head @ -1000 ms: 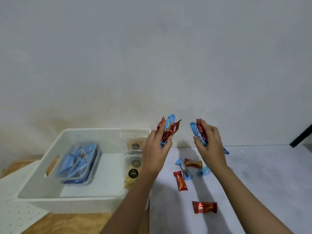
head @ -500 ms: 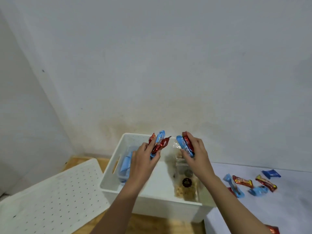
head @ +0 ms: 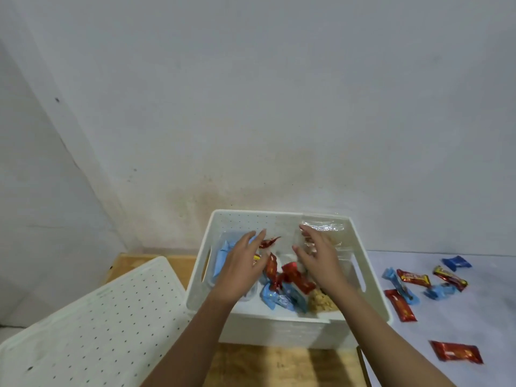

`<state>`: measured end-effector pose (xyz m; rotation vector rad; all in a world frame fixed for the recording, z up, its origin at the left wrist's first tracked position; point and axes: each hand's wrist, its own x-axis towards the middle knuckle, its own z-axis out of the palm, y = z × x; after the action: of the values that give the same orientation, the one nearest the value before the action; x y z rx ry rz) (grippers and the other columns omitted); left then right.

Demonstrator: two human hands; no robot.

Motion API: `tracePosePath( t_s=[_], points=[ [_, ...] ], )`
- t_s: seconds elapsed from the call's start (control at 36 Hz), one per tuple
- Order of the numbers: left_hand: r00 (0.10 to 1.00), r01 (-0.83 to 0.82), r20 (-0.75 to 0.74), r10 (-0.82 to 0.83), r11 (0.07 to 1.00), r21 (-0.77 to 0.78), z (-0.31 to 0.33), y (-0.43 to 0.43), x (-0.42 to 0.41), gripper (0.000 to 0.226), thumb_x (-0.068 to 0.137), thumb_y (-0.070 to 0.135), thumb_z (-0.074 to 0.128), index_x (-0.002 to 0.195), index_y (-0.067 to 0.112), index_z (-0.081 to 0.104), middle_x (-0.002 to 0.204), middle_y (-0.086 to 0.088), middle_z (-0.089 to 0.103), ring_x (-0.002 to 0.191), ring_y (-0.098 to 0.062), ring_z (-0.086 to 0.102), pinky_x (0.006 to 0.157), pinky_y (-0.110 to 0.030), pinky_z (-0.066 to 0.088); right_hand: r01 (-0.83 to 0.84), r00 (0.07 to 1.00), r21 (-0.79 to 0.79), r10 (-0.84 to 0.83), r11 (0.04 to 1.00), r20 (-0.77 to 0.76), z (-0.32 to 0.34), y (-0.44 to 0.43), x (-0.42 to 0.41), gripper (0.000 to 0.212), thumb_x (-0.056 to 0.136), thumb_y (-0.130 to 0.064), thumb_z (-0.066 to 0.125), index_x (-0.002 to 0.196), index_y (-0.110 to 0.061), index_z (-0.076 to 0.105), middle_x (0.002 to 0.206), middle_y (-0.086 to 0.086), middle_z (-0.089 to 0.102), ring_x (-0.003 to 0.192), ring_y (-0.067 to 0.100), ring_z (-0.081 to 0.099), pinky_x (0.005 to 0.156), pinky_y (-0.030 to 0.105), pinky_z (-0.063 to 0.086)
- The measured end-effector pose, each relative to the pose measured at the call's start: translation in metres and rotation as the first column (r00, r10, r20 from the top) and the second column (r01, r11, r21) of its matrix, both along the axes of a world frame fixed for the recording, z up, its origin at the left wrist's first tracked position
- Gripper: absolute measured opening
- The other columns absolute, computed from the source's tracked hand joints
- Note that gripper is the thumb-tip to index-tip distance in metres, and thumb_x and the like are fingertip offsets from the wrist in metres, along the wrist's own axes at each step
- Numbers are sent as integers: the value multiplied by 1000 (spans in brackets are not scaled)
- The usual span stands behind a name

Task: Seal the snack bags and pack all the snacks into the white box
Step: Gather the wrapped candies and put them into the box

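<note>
Left hand [head: 240,270] and right hand [head: 318,258], fingers [head: 248,236] spread, have dropped their snacks [head: 291,276] into the white box [head: 372,301]. Loose snacks [head: 413,278] litter the desk [head: 469,325] by a stained wall [head: 251,121].

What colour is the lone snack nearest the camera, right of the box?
Red; the lone snack shows best in the head view.

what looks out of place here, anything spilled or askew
Several wrapped snacks lie scattered on the table right of the box, outside it. Inside, red and blue ones sit in a loose heap under the left hand and right hand. Nothing looks torn or spilled.
</note>
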<state>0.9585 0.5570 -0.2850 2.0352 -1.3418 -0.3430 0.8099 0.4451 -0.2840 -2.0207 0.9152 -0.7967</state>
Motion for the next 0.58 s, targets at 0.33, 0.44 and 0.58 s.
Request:
tracePosePath(
  t_s=[0.33, 0.44, 0.58],
  points=[
    [985, 167, -23, -169, 983, -83, 20, -69, -56, 49, 95, 32, 47, 142, 28, 35, 150, 4, 29, 139, -12, 25, 114, -32, 25, 150, 989, -88, -149, 985, 27, 19, -37, -79, 38, 90, -13, 56, 126, -23, 50, 122, -10, 52, 110, 4, 48, 92, 21, 42],
    [969, 229, -48, -241, 957, -177, 38, -109, -105, 47, 95, 27, 48, 141, 27, 38, 148, 4, 32, 137, -10, 28, 112, -26, 24, 269, 963, -119, -266, 956, 43, 20, -61, -135, 37, 91, -12, 55, 126, -22, 51, 118, -7, 55, 108, 6, 50, 90, 25, 42],
    [954, 258, -70, -292, 915, -310, 46, -149, -186, 43, 96, 30, 47, 138, 25, 42, 144, 4, 38, 135, -9, 31, 112, -28, 28, 406, 914, -48, -405, 913, 21, -3, -85, -212, 34, 92, -11, 52, 125, -20, 51, 118, -3, 56, 112, 12, 50, 87, 25, 40]
  ],
)
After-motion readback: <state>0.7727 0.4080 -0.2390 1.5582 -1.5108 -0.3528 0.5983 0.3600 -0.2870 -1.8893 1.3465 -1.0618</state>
